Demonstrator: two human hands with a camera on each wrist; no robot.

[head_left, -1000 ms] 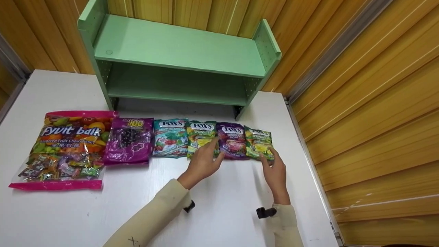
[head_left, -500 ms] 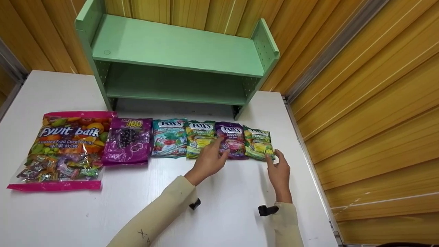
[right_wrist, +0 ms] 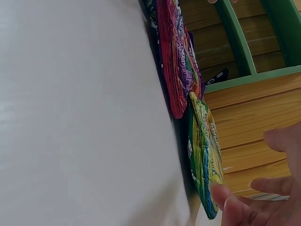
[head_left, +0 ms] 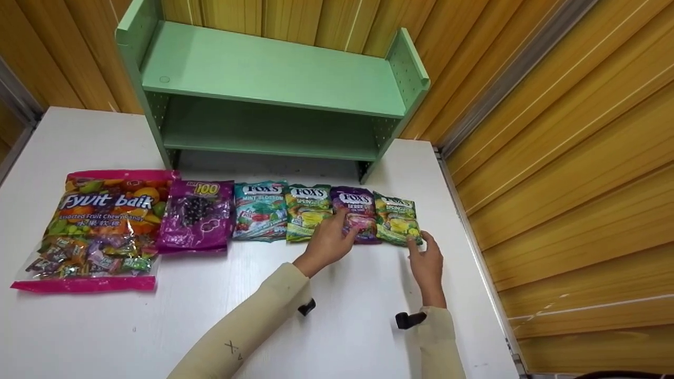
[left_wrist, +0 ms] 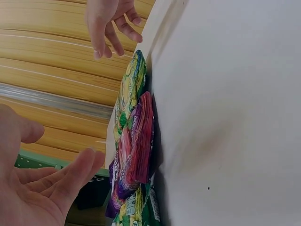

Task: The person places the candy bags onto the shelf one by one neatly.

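Candy bags lie in a row on the white table. My left hand [head_left: 330, 239] hovers over the lower left part of the purple Fox's Berries bag [head_left: 363, 220], fingers loosely extended; the left wrist view shows them apart from it. At the row's right end is a green and yellow Fox's candy bag [head_left: 394, 217]. Beside its lower right corner is my right hand [head_left: 427, 263], thumb and fingers spread and holding nothing. In the right wrist view, a fingertip [right_wrist: 220, 192] overlaps that bag's edge.
Left of these lie another green Fox's bag [head_left: 305, 210], a teal mint one [head_left: 259, 213], a purple grape-pictured bag [head_left: 197, 221] and a large Fyvit baik bag [head_left: 108, 221]. Behind the row stands a green two-tier shelf [head_left: 274, 71]. A wood-patterned wall [head_left: 568, 210] borders the table's right side.
My left hand has moved right, from the green Fox's bag to the purple Berries bag. My right hand has shifted slightly right and down at the end bag's corner. The bags keep their places.
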